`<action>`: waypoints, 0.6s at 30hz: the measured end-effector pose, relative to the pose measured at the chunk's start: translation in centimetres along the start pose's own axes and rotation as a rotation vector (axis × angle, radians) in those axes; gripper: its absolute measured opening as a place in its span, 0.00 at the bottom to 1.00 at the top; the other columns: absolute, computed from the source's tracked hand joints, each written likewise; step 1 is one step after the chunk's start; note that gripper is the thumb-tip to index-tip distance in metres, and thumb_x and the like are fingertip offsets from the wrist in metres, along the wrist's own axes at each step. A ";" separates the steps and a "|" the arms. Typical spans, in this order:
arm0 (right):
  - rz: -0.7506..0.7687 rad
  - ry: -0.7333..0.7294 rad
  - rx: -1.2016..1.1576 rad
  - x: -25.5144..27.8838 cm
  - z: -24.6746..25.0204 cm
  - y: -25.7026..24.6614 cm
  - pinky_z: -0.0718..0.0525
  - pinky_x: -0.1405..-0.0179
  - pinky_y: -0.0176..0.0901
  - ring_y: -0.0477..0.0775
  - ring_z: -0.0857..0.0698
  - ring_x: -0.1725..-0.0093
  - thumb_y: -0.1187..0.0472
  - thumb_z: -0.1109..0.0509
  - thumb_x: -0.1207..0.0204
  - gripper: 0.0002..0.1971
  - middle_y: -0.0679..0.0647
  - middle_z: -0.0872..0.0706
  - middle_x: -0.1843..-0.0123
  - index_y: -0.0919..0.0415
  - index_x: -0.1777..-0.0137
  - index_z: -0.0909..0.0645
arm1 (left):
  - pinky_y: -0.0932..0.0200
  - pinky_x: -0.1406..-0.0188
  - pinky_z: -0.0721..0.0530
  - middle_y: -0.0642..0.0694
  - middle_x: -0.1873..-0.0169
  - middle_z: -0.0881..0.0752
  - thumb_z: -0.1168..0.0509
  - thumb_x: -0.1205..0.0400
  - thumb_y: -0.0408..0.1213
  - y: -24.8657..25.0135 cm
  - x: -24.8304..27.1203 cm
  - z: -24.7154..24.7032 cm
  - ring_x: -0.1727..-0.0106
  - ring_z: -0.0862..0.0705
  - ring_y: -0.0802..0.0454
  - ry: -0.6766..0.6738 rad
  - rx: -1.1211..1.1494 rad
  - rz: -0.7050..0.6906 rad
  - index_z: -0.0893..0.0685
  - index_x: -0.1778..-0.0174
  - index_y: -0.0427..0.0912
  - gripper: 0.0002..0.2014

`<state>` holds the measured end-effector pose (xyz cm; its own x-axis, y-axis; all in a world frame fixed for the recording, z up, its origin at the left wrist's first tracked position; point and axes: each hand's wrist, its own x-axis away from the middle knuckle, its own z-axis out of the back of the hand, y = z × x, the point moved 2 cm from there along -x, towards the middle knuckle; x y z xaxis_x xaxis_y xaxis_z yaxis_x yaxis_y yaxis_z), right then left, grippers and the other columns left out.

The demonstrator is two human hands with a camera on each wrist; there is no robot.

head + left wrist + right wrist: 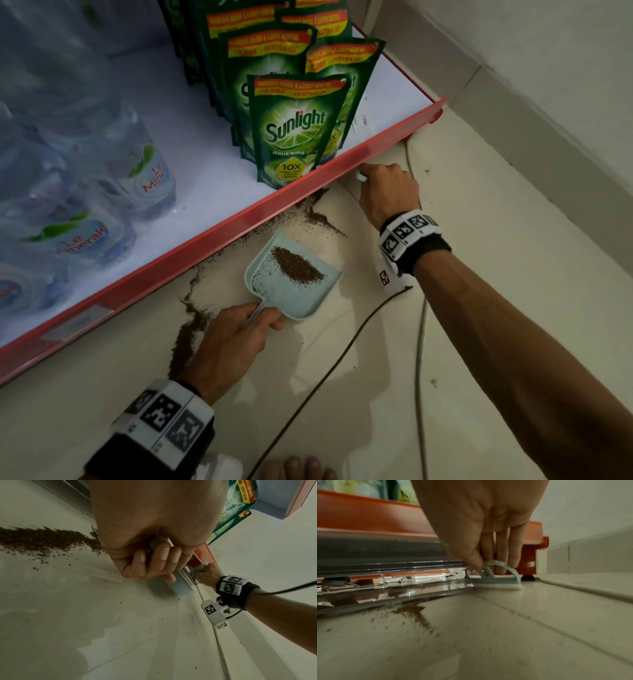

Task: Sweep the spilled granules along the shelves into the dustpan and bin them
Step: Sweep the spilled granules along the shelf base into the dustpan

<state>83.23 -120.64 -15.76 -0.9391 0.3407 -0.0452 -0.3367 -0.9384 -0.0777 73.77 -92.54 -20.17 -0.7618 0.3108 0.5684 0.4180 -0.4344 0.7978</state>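
A pale blue dustpan lies on the tiled floor beside the red shelf edge, with a heap of brown granules inside it. My left hand grips its handle. More granules trail along the shelf base, and a darker line of granules runs behind the pan. My right hand pinches a small blue brush, its white bristles on the floor at the shelf's foot, up and right of the pan. The spilled granules lie left of the brush.
Green Sunlight pouches and Le Minerale water bottles stand on the white shelf. Two cables cross the floor tiles right of the dustpan. A wall skirting runs at the right. My bare toes show at the bottom.
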 end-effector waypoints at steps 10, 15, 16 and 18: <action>0.247 0.017 -0.135 4.4 0.1 -1.6 0.32 0.69 0.40 0.60 0.20 0.72 0.62 0.39 0.16 0.15 0.58 0.11 0.65 0.51 0.37 0.14 | 0.63 0.80 0.37 0.56 0.86 0.32 0.34 0.16 0.42 -0.6 0.1 0.4 0.84 0.35 0.61 0.030 -0.002 -0.009 0.13 0.66 0.37 0.16; 0.027 0.048 -0.042 0.8 0.1 0.4 0.25 0.64 0.49 0.71 0.14 0.57 0.64 0.39 0.18 0.17 0.66 0.11 0.55 0.53 0.36 0.15 | 0.65 0.82 0.37 0.55 0.86 0.31 0.34 0.16 0.43 -0.5 0.0 0.2 0.84 0.34 0.60 0.026 -0.014 -0.003 0.13 0.64 0.37 0.16; 0.020 0.010 -0.025 0.4 -0.1 0.4 0.22 0.61 0.51 0.71 0.14 0.55 0.64 0.40 0.18 0.17 0.66 0.12 0.54 0.52 0.35 0.15 | 0.65 0.82 0.36 0.55 0.86 0.31 0.34 0.16 0.43 -0.4 -0.1 0.1 0.84 0.34 0.61 0.022 -0.017 -0.002 0.12 0.64 0.37 0.16; 0.062 -0.063 -0.033 0.5 -0.5 -0.4 0.18 0.60 0.51 0.70 0.14 0.57 0.63 0.41 0.16 0.18 0.64 0.11 0.55 0.51 0.33 0.16 | 0.64 0.80 0.35 0.55 0.86 0.30 0.33 0.17 0.46 0.1 0.0 -0.1 0.84 0.33 0.61 0.015 -0.015 -0.011 0.12 0.65 0.40 0.16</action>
<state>82.93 -120.09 -16.23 -0.9609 0.2765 0.0113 -0.2761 -0.9549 -0.1094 73.75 -92.66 -20.13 -0.7738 0.3025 0.5565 0.4024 -0.4437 0.8007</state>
